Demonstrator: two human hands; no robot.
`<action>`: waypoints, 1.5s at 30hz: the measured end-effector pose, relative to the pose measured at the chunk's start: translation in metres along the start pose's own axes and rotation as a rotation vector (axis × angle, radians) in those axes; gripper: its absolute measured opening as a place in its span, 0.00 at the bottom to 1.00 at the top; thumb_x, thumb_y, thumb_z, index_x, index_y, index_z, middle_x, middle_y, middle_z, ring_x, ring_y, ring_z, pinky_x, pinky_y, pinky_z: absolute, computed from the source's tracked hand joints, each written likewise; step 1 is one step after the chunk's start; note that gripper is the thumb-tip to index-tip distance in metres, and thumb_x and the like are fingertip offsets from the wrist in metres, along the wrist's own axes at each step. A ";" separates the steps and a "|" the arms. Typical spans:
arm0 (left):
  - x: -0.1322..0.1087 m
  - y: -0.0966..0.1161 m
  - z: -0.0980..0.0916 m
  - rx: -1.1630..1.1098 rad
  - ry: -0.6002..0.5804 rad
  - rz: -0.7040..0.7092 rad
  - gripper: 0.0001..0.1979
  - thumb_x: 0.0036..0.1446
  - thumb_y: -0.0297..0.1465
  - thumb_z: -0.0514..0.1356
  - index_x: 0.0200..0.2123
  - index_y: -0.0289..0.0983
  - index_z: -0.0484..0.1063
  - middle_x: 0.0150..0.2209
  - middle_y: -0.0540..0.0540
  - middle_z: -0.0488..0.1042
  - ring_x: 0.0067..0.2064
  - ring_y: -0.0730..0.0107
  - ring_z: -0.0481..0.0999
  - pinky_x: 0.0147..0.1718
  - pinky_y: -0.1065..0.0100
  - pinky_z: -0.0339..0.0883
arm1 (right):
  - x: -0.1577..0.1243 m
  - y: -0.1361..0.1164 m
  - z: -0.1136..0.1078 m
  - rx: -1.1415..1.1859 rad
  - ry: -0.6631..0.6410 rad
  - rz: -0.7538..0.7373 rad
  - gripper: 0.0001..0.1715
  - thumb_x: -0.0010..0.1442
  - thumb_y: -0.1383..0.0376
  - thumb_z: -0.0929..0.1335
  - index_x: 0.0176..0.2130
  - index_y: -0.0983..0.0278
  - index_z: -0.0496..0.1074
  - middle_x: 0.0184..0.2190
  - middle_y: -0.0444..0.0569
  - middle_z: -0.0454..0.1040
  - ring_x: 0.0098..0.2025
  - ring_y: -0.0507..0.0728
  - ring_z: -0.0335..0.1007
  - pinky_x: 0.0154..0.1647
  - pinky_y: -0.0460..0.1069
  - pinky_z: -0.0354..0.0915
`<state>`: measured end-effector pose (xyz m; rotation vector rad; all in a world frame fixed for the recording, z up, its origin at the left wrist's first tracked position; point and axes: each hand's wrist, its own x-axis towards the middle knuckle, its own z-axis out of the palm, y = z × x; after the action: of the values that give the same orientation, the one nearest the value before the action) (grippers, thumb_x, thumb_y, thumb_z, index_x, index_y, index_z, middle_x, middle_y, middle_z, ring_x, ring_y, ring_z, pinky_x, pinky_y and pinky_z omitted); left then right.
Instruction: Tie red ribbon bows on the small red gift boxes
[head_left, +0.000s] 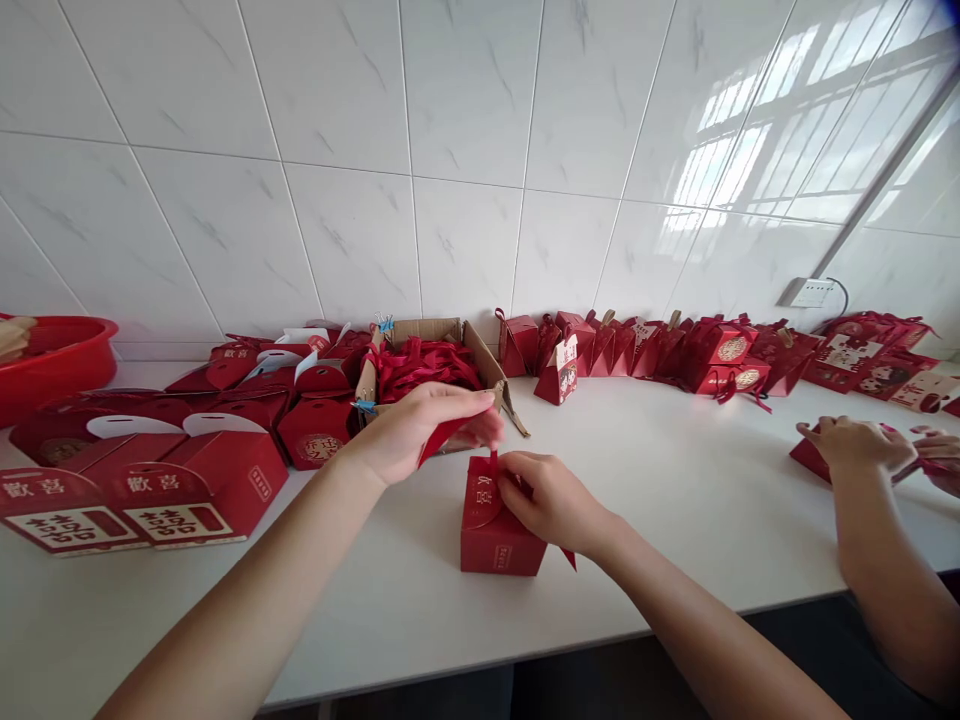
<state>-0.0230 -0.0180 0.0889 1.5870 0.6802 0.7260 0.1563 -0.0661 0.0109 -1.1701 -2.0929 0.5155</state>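
Observation:
A small red gift box (pixel 504 545) with pale lettering stands on the white table in front of me. From its top a red ribbon (pixel 442 438) runs up into my left hand (pixel 420 425), which is closed on it above the box's far left corner. My right hand (pixel 559 500) pinches the ribbon at the box top, its fingertips partly hidden behind the knuckles. One ribbon tail (pixel 570 558) pokes out below the right hand, beside the box.
A cardboard box (pixel 489 355) of loose red ribbons stands behind my left hand. Red gift boxes (pixel 247 465) crowd the left, near a red basin (pixel 82 350). More boxes with ribbons (pixel 724 345) line the tiled wall. At right, another person's hands (pixel 862 445) hold a red box.

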 end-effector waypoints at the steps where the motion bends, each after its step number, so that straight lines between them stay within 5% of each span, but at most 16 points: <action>1: 0.007 0.005 0.003 0.011 0.002 0.026 0.15 0.54 0.41 0.60 0.26 0.37 0.79 0.28 0.44 0.78 0.34 0.60 0.76 0.40 0.59 0.68 | -0.001 0.000 -0.001 -0.001 -0.005 -0.031 0.09 0.59 0.68 0.61 0.27 0.62 0.64 0.25 0.44 0.67 0.25 0.51 0.57 0.26 0.46 0.54; 7: 0.042 0.003 0.012 0.147 -0.070 0.026 0.20 0.56 0.47 0.56 0.35 0.37 0.79 0.40 0.43 0.79 0.45 0.59 0.76 0.49 0.59 0.64 | -0.001 0.005 0.003 0.098 0.049 0.163 0.17 0.61 0.60 0.62 0.23 0.62 0.60 0.21 0.43 0.67 0.22 0.51 0.57 0.24 0.47 0.54; 10: 0.034 -0.021 0.006 0.254 0.092 0.053 0.23 0.56 0.50 0.55 0.37 0.36 0.76 0.41 0.43 0.78 0.47 0.59 0.74 0.49 0.60 0.63 | 0.001 0.008 0.004 0.197 0.060 0.185 0.16 0.62 0.62 0.61 0.24 0.62 0.62 0.24 0.46 0.72 0.26 0.53 0.65 0.29 0.48 0.59; 14: 0.010 -0.056 -0.004 0.312 0.057 0.020 0.18 0.48 0.43 0.65 0.38 0.37 0.76 0.39 0.43 0.78 0.44 0.58 0.75 0.44 0.62 0.66 | 0.001 0.009 0.001 0.270 0.030 0.159 0.13 0.63 0.62 0.61 0.28 0.63 0.67 0.26 0.46 0.73 0.29 0.54 0.68 0.33 0.48 0.62; 19: 0.000 -0.079 -0.004 0.359 0.161 0.066 0.11 0.52 0.39 0.63 0.32 0.36 0.76 0.35 0.44 0.78 0.42 0.59 0.75 0.44 0.61 0.65 | -0.001 0.010 0.004 0.300 0.053 0.151 0.09 0.63 0.62 0.61 0.33 0.62 0.66 0.27 0.45 0.73 0.30 0.53 0.68 0.34 0.48 0.63; 22: 0.001 -0.082 0.002 0.327 0.139 0.118 0.07 0.53 0.35 0.61 0.30 0.37 0.72 0.35 0.46 0.76 0.45 0.61 0.74 0.46 0.63 0.64 | -0.001 0.013 0.009 0.364 0.131 0.173 0.05 0.62 0.62 0.62 0.39 0.60 0.59 0.26 0.42 0.74 0.29 0.53 0.69 0.33 0.48 0.63; 29: 0.001 -0.090 0.013 0.299 0.142 0.200 0.11 0.50 0.32 0.63 0.27 0.37 0.62 0.30 0.52 0.67 0.36 0.71 0.68 0.39 0.70 0.63 | -0.002 0.015 0.013 0.389 0.180 0.158 0.09 0.62 0.62 0.63 0.36 0.58 0.54 0.25 0.40 0.74 0.26 0.52 0.67 0.27 0.46 0.60; 34: 0.004 -0.096 0.016 0.289 0.181 0.202 0.12 0.51 0.33 0.63 0.27 0.37 0.61 0.30 0.51 0.68 0.35 0.71 0.68 0.38 0.70 0.63 | -0.003 0.014 0.012 0.300 0.286 0.185 0.06 0.58 0.63 0.66 0.38 0.60 0.63 0.23 0.40 0.72 0.24 0.52 0.65 0.26 0.46 0.61; 39: 0.004 -0.096 0.016 0.316 0.189 0.213 0.11 0.51 0.33 0.63 0.27 0.37 0.63 0.29 0.51 0.70 0.35 0.70 0.70 0.37 0.69 0.65 | -0.006 0.014 0.010 0.123 0.302 0.114 0.12 0.60 0.65 0.64 0.40 0.60 0.77 0.32 0.48 0.76 0.31 0.53 0.69 0.30 0.48 0.64; 45: 0.005 -0.096 0.015 0.381 0.211 0.252 0.11 0.52 0.33 0.63 0.27 0.37 0.63 0.32 0.47 0.74 0.37 0.67 0.73 0.39 0.67 0.66 | -0.011 0.010 0.002 0.043 0.157 0.129 0.12 0.57 0.63 0.69 0.42 0.60 0.78 0.30 0.48 0.73 0.30 0.54 0.68 0.33 0.49 0.66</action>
<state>-0.0109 -0.0115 -0.0079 1.9864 0.8162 1.0035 0.1651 -0.0704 -0.0009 -1.2839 -1.8737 0.5080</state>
